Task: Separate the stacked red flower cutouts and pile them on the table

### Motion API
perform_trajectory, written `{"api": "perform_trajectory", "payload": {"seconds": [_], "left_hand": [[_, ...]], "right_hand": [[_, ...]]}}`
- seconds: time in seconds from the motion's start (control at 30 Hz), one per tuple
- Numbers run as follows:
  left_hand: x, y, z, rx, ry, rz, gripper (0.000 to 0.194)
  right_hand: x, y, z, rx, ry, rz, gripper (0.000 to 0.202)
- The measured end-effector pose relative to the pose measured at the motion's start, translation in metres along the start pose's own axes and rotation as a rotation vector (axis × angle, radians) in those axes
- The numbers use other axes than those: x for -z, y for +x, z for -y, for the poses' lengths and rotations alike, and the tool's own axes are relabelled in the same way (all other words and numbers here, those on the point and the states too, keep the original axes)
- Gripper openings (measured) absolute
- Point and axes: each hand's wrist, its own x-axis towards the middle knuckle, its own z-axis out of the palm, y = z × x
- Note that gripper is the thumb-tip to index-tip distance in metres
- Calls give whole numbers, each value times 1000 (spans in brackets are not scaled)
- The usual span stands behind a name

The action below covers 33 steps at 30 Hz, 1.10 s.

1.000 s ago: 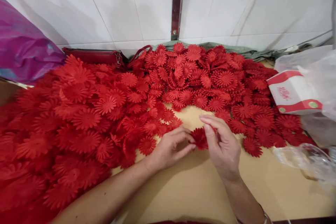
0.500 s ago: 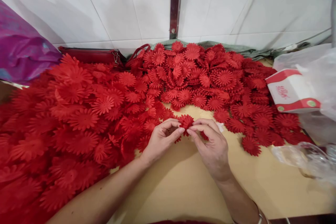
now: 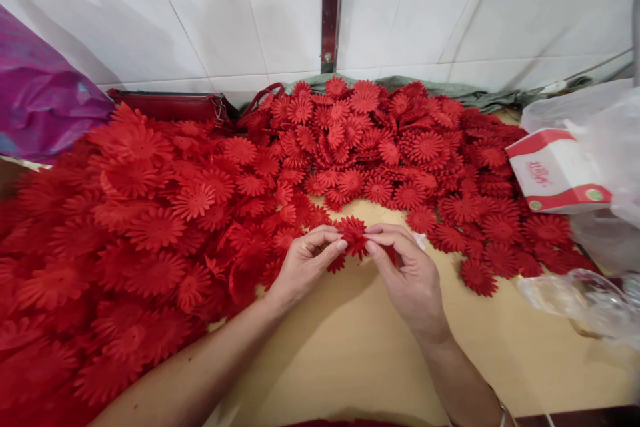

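Observation:
Between my two hands, a red fabric flower with many narrow petals is held just above the table. My left hand pinches its left edge between thumb and fingers. On the opposite side, my right hand grips the petals in the same way. Whether the flower is one layer or several stacked ones, I cannot tell. Some red petals show below and behind the fingers. A large heap of similar red flowers spreads across the left and back of the table.
The tan tabletop lies under my forearms. At the right are a red and white box, clear plastic packaging and a whitish plastic bag. A dark red purse and purple bag stand at the back left, by the tiled wall.
My right hand has shifted slightly right and down. The held flower's petals now look more bunched and upright, while both hands keep their pinch.

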Motion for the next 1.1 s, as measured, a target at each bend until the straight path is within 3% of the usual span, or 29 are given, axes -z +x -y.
{"api": "perform_trajectory", "payload": {"seconds": [0.1, 0.2, 0.5, 0.63, 0.93, 1.1], "left_hand": [[0, 1, -3, 36, -7, -19, 27], [-1, 0, -4, 59, -3, -38, 28], [-7, -3, 4, 28, -94, 45, 26], [-6, -2, 2, 8, 8, 17, 25], [-5, 0, 0, 22, -40, 35, 28], [-6, 1, -3, 50, -31, 11, 33]], "right_hand": [[4, 1, -6, -133, 146, -9, 13], [5, 1, -11, -176, 215, -15, 15], [-6, -1, 2, 42, -77, -25, 9], [-8, -2, 2, 15, -61, -28, 6], [-1, 1, -10, -188, 195, 32, 16], [-1, 3, -3, -114, 72, 8, 11]]}}
